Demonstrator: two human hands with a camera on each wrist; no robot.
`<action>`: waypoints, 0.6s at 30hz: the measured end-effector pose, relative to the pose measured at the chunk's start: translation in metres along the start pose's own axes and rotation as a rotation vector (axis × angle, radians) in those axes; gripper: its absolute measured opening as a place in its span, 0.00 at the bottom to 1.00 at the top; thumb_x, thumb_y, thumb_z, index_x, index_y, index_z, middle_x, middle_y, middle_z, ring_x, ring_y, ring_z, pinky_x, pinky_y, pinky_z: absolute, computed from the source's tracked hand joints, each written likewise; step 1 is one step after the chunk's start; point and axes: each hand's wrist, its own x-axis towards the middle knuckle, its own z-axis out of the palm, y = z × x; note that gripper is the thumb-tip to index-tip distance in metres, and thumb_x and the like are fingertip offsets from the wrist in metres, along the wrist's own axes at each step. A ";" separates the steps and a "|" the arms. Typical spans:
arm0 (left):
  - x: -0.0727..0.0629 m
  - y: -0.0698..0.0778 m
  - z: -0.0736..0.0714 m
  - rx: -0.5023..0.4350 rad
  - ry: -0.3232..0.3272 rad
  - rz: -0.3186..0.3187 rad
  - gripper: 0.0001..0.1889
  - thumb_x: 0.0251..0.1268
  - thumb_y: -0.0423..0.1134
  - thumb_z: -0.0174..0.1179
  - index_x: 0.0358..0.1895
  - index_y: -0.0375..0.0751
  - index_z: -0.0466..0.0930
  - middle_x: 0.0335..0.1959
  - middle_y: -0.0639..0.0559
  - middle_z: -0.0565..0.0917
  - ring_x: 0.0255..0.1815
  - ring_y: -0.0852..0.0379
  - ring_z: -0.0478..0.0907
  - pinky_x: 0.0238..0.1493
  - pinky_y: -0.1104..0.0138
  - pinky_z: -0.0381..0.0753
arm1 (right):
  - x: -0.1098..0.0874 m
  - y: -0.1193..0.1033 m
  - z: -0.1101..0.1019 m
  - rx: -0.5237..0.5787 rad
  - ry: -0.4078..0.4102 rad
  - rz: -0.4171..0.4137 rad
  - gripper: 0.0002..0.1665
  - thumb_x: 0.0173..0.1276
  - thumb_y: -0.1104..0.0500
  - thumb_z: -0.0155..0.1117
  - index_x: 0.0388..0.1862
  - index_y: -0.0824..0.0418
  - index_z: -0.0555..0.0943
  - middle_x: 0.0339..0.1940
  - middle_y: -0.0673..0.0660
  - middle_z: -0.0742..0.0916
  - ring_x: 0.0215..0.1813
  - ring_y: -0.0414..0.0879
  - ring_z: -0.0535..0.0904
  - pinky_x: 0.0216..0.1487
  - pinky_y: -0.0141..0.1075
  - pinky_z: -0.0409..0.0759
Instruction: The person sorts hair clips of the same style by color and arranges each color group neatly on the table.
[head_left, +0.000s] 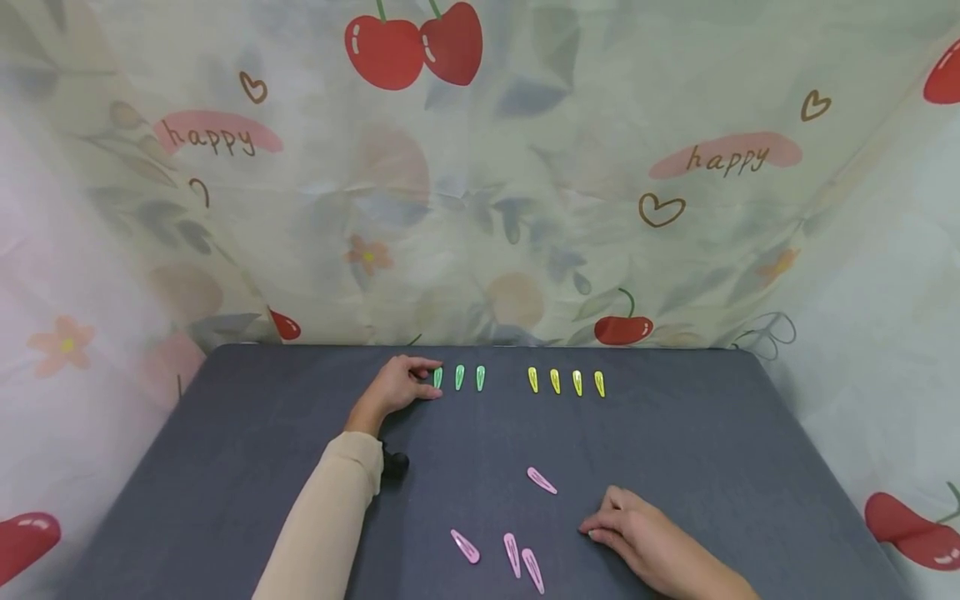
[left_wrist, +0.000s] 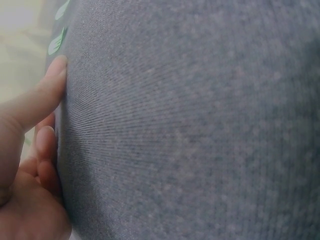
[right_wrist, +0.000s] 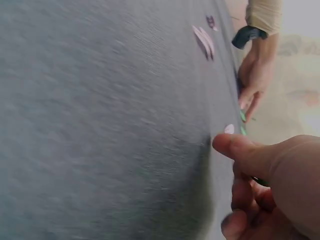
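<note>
At the far side of the dark grey table, my left hand [head_left: 397, 382] has its thumb and index finger at the two ends of the leftmost green hair clip [head_left: 438, 378]. Two more green hair clips [head_left: 470, 378] lie in a row to its right. My right hand [head_left: 633, 529] is low over the table at the near right, thumb and fingers drawn together. A small bit of green [right_wrist: 259, 181] shows between them in the right wrist view, most of it hidden by the fingers. Just left of this hand lies a pink hair clip [head_left: 542, 481], slanted.
Several yellow hair clips [head_left: 555, 382] stand in a row along the far edge, right of the green ones. Three more pink hair clips [head_left: 465, 547] lie scattered at the near middle. A patterned curtain [head_left: 465, 208] rises behind the table [head_left: 675, 433] and along both sides.
</note>
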 end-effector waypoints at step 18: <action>0.000 0.001 0.000 -0.004 0.007 -0.003 0.28 0.58 0.40 0.76 0.65 0.52 0.82 0.54 0.45 0.81 0.44 0.52 0.75 0.51 0.58 0.76 | 0.030 0.006 -0.016 -0.151 0.118 0.156 0.22 0.56 0.71 0.73 0.26 0.47 0.73 0.24 0.38 0.74 0.29 0.27 0.66 0.30 0.26 0.69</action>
